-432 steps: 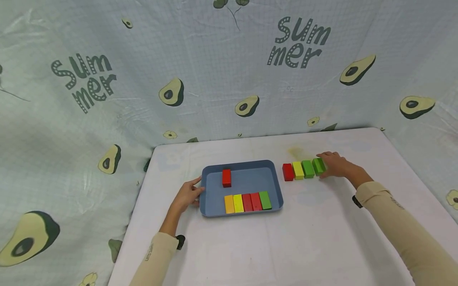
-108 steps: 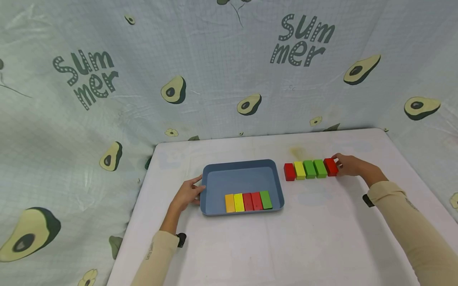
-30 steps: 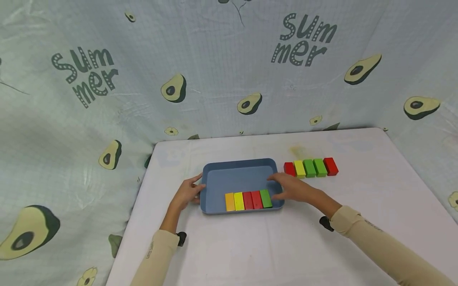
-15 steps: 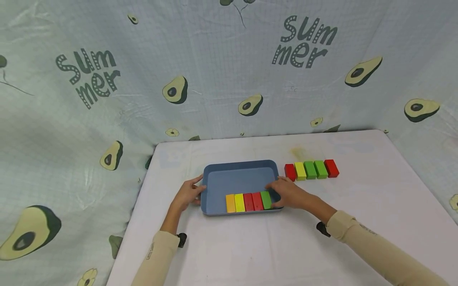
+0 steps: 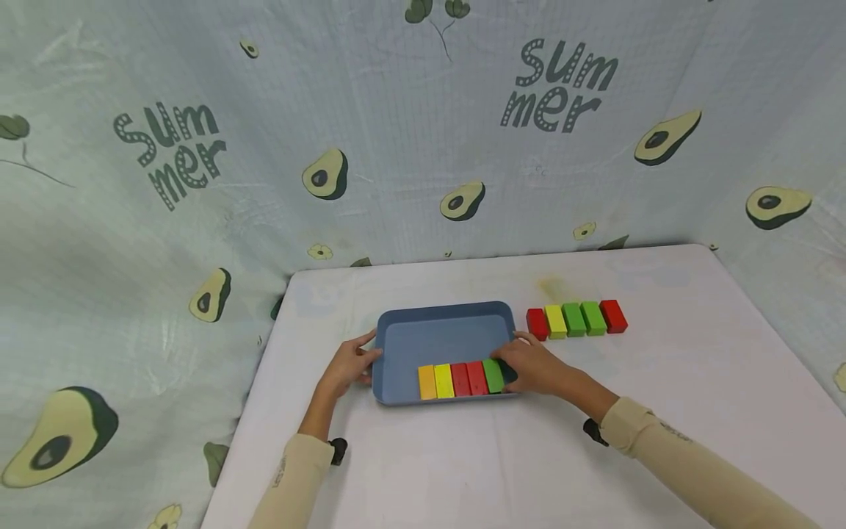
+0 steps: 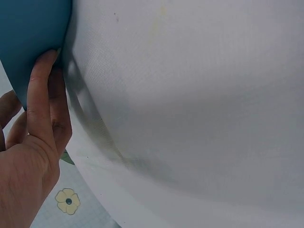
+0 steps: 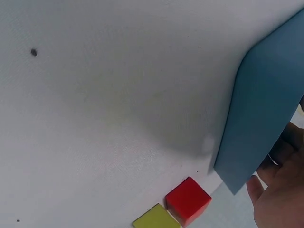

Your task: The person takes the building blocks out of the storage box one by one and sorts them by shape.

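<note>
My left hand point(image 5: 345, 364) holds the left edge of a blue-grey tray point(image 5: 432, 338); in the left wrist view its fingers point(image 6: 39, 102) lie against the tray's outer wall. Along the tray's near side runs a row of blocks: orange point(image 5: 427, 383), yellow point(image 5: 443, 380), red point(image 5: 460, 380), another red point(image 5: 476, 378) and green point(image 5: 492, 375). Reaching over the right rim, my right hand point(image 5: 537, 365) pinches the green block between thumb and fingers at its two ends. The right wrist view shows that hand mostly hidden behind the tray wall point(image 7: 266, 102).
Right of the tray, a second row stands on the white table point(image 5: 436, 470): a red block point(image 5: 537, 324), a yellow block point(image 5: 555, 322), two green blocks point(image 5: 584, 319) and a red block point(image 5: 614, 316). A printed curtain point(image 5: 396, 220) hangs behind the table.
A red block has gone from the tray's back left to the right end of the outside row. My right hand has come from that row to the tray's green block. The left hand stays.
</note>
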